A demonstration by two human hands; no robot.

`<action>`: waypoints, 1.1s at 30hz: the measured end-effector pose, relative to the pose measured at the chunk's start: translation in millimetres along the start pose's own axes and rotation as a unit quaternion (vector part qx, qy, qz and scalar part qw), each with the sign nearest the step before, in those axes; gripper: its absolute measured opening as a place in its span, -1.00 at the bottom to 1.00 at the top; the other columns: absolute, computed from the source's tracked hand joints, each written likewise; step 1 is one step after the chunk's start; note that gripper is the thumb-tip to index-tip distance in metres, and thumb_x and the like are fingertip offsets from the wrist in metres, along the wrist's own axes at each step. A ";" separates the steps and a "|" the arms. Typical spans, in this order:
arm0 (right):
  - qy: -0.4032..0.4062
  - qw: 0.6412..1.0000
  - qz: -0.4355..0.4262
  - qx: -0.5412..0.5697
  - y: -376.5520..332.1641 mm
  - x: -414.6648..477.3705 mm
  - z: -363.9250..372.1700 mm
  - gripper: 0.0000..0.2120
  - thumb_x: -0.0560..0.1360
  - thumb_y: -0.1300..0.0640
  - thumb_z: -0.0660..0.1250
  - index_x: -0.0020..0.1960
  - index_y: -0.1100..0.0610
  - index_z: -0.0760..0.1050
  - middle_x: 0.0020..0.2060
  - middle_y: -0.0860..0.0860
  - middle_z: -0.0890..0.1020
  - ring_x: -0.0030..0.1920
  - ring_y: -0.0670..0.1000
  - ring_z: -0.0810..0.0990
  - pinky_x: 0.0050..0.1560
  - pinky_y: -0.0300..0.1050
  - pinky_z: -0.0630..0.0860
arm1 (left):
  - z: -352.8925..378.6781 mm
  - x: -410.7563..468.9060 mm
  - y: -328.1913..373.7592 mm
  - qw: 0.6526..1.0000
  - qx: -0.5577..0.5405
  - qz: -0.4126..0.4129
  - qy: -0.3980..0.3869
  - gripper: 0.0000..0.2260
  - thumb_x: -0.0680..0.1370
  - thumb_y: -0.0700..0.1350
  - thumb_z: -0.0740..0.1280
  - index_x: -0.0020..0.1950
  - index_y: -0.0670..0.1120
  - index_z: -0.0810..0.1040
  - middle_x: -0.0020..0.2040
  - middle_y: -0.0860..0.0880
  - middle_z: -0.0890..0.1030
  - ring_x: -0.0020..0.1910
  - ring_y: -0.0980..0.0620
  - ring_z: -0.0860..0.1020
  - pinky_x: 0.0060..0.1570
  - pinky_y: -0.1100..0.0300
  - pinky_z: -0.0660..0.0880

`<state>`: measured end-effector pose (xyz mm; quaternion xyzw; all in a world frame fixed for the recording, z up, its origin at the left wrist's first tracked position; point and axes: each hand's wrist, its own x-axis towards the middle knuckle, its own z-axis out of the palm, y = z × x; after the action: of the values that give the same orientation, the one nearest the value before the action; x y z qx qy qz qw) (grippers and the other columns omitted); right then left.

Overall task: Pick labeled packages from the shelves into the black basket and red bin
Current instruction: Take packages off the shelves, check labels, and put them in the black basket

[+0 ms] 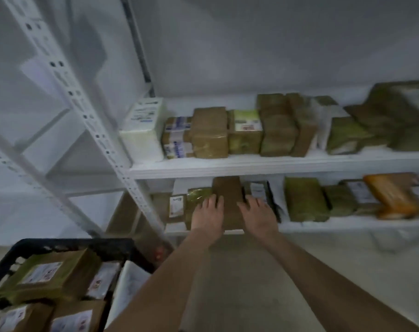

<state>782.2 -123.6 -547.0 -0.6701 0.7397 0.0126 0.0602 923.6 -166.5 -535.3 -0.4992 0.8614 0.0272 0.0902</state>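
Both my hands reach onto the lower shelf (347, 225). A tall brown cardboard package (229, 195) stands there, and my left hand (207, 215) lies against its left side while my right hand (257, 215) lies against its right side, fingers spread along it. Whether the package is lifted I cannot tell. A green-wrapped package (196, 194) and one with a white label (176, 206) sit just left of it. The black basket (67, 244) stands at the bottom left with several labeled packages (48, 275) inside. No red bin is in view.
The upper shelf (251, 165) holds a row of brown and green packages and a white box (144, 130). An orange parcel (395, 196) and green packages (304, 200) lie further right on the lower shelf. A white perforated upright (100, 137) stands at the left.
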 end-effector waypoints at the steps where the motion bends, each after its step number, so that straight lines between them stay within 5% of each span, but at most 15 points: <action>1: 0.007 1.000 0.021 0.004 30.7 -13.0 -7.5 -0.57 0.57 0.16 0.15 0.44 0.03 0.26 0.43 0.10 0.24 0.39 0.15 0.23 0.32 0.03 0.29 | -11.1 5.6 31.4 1.000 0.004 0.024 0.008 -0.21 0.50 -0.06 0.35 0.56 -0.12 -0.08 0.54 -0.15 0.07 0.49 -0.13 0.14 0.41 0.00 0.19; 12: 0.124 0.969 0.214 -0.021 298.2 -143.7 -92.8 -0.58 0.54 0.08 0.20 0.39 0.04 0.30 0.41 0.10 0.27 0.39 0.14 0.24 0.30 0.04 0.28 | -115.3 45.2 332.5 0.961 0.025 0.249 0.119 -0.31 0.49 -0.15 0.32 0.53 -0.13 0.04 0.50 -0.14 0.13 0.46 -0.13 0.17 0.35 -0.01 0.26; 17: 0.144 0.949 0.280 -0.019 396.0 -162.6 -115.0 -0.57 0.52 0.07 0.24 0.38 0.03 0.29 0.36 0.09 0.31 0.38 0.13 0.25 0.29 0.02 0.28 | -142.5 83.0 436.1 0.934 -0.001 0.317 0.163 -0.32 0.53 -0.03 0.30 0.54 -0.11 0.01 0.52 -0.13 0.12 0.47 -0.12 0.17 0.35 0.01 0.24; 26: 0.140 0.935 0.325 -0.016 560.1 -120.3 -141.7 -0.47 0.52 0.10 0.24 0.46 0.02 0.20 0.46 0.10 0.19 0.46 0.15 0.11 0.38 0.07 0.21 | -191.7 199.3 574.5 0.921 -0.018 0.333 0.202 -0.34 0.55 -0.06 0.27 0.55 -0.11 0.00 0.53 -0.14 0.11 0.48 -0.11 0.16 0.34 0.02 0.27; 33: 0.168 0.943 0.287 0.027 624.0 -72.3 -156.8 -0.28 0.49 -0.25 0.26 0.52 0.00 0.10 0.50 0.10 0.17 0.47 0.14 0.15 0.41 0.08 0.20 | -214.2 262.4 612.5 0.930 -0.067 0.300 0.203 -0.40 0.56 -0.11 0.23 0.54 -0.11 0.05 0.54 -0.11 0.11 0.50 -0.10 0.13 0.37 0.01 0.24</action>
<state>158.1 -4.3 -422.4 -0.4201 0.9000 -0.1032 -0.0530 239.0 -113.9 -399.3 -0.2169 0.9671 0.0091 -0.1325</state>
